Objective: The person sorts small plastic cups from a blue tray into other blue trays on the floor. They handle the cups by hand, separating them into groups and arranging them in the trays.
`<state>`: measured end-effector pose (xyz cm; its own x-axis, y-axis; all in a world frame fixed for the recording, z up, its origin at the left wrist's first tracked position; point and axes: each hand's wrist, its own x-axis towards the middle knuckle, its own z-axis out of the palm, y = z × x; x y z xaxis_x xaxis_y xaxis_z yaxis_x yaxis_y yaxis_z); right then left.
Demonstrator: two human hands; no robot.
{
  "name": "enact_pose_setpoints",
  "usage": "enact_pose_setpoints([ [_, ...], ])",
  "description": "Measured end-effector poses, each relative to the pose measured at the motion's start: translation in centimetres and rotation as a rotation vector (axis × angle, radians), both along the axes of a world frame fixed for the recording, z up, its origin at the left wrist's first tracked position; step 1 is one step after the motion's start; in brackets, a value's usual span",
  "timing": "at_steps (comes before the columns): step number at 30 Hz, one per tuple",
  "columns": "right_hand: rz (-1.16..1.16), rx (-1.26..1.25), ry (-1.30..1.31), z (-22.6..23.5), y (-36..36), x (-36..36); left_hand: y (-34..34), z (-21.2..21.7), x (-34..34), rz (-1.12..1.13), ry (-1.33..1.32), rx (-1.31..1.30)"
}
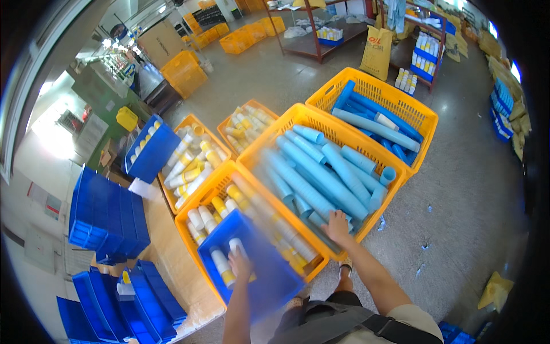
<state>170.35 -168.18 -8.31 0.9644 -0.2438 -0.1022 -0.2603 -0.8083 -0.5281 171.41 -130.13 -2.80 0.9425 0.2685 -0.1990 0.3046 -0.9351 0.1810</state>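
Note:
My left hand (240, 266) is inside a blue plastic bin (272, 281), its fingers closed around a short white tube (236, 245). Beside it in the bin lies a white-and-yellow tube (222, 265). This bin is tilted on top of a yellow slotted crate (207, 281) of white-and-yellow tubes (220, 206). My right hand (338, 228) reaches over the near end of another yellow crate (392, 198). Its fingers are apart and touch the ends of long light-blue tubes (321, 182), which look like nested stacks.
Behind stand a yellow crate of darker blue tubes (378, 109) and two smaller crates of white-and-yellow tubes (192, 163). Stacked blue bins (109, 215) line a wooden table (163, 246) at left. A rack (321, 54) and a yellow sack (376, 53) stand farther back.

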Motion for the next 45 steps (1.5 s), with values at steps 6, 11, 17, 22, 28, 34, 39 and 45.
enact_pose_setpoints([
  [6, 0.091, -0.008, 0.319, -6.1, -3.8, 4.7, 2.9, 5.5, -2.1, -0.087, -0.563, 0.088],
  [11, 0.067, 0.214, 0.252, -4.8, -5.4, 5.0, 8.6, 9.8, 0.1, 0.131, -0.481, 0.226],
  [17, 0.111, 0.419, 0.231, 5.4, -11.2, 4.0, 4.6, 2.8, 0.6, 0.019, -0.522, -0.377],
  [22, 0.116, 0.401, -0.219, 12.8, -18.0, 1.0, 5.5, -3.6, -1.1, 0.451, -0.103, -0.001],
  [28, -0.055, -0.125, -0.29, 13.0, -29.3, 1.2, 4.6, -2.4, -1.2, 0.62, -0.129, 0.016],
  [34, -0.086, -0.165, -0.109, 8.6, -38.5, 4.5, -6.3, 2.9, 0.3, 0.594, -0.69, -0.526],
  [39, -0.062, -0.023, -0.252, 10.5, -41.8, 4.5, -21.7, 3.5, 3.9, 0.294, -0.645, -0.743],
  [45, 0.043, -0.13, 0.074, 9.9, -43.4, 5.8, -26.4, 1.1, 6.1, 0.325, -0.575, -0.459],
])
